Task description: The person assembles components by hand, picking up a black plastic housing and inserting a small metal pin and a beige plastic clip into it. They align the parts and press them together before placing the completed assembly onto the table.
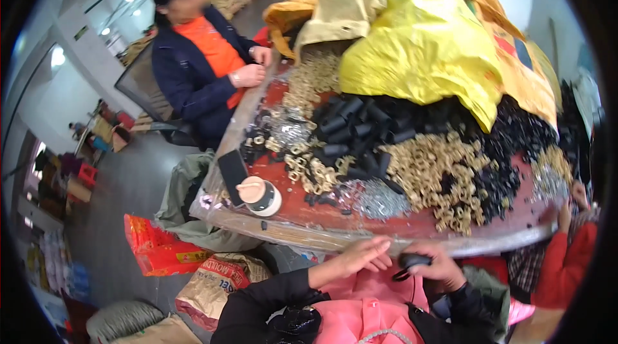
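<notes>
At the near table edge my right hand [444, 265] is closed round a small black rounded object [414, 260] with a dark loop hanging from it; its exact kind I cannot make out. My left hand [364, 256] is beside it, fingers stretched out and nothing seen in them. Just beyond my hands, on the red tabletop [302, 212], lie a heap of tan ring-shaped plastic parts [431, 167] and a pile of small shiny metal pieces [380, 201]. Black tubes [351, 122] are piled farther back.
A lidded cup [262, 197] and a dark phone-like slab [232, 170] stand near the left corner. Large yellow sacks [418, 41] cover the back. One person [199, 60] sits at the left side; a red sleeve [565, 267] shows at right. Bags [219, 283] lie on the floor.
</notes>
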Tool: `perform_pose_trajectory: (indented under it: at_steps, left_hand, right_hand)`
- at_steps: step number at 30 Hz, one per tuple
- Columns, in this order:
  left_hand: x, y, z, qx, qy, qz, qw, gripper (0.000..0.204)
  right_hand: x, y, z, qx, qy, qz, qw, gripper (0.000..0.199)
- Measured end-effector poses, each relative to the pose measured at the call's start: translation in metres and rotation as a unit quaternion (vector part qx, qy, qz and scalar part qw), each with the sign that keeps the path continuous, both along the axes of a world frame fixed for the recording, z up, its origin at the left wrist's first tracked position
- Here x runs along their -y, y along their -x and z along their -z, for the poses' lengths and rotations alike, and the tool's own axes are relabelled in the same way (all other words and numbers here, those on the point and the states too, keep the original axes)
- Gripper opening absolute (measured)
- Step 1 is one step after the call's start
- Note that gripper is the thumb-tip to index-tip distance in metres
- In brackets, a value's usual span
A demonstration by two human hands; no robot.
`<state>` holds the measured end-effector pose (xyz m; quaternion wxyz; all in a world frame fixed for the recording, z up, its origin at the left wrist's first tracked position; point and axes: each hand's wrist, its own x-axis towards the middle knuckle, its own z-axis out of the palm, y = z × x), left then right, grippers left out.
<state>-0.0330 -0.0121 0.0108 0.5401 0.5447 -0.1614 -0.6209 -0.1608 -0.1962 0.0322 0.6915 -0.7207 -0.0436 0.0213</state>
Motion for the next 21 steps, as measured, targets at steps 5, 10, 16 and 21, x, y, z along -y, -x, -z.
perform_pose_trajectory:
  at_steps: [5, 10, 16, 21]
  left_hand:
    - [-0.002, 0.000, 0.010, 0.013, 0.049, 0.012, 0.999, 0.046]
    - [0.007, 0.008, 0.034, -0.002, 0.068, 0.059, 0.996, 0.044]
    - [0.009, 0.011, 0.032, -0.023, 0.067, 0.051, 0.996, 0.044]
    - [-0.001, 0.011, 0.025, 0.010, 0.053, 0.026, 0.998, 0.044]
  right_hand:
    - [0.047, 0.103, -0.002, -0.109, -0.061, 0.236, 0.964, 0.037]
    - [0.066, 0.233, 0.019, -0.311, 0.027, 0.345, 0.885, 0.038]
    - [0.046, 0.309, 0.075, -0.451, 0.523, 0.228, 0.687, 0.039]
    - [0.066, 0.238, 0.072, -0.418, 0.298, 0.249, 0.821, 0.033]
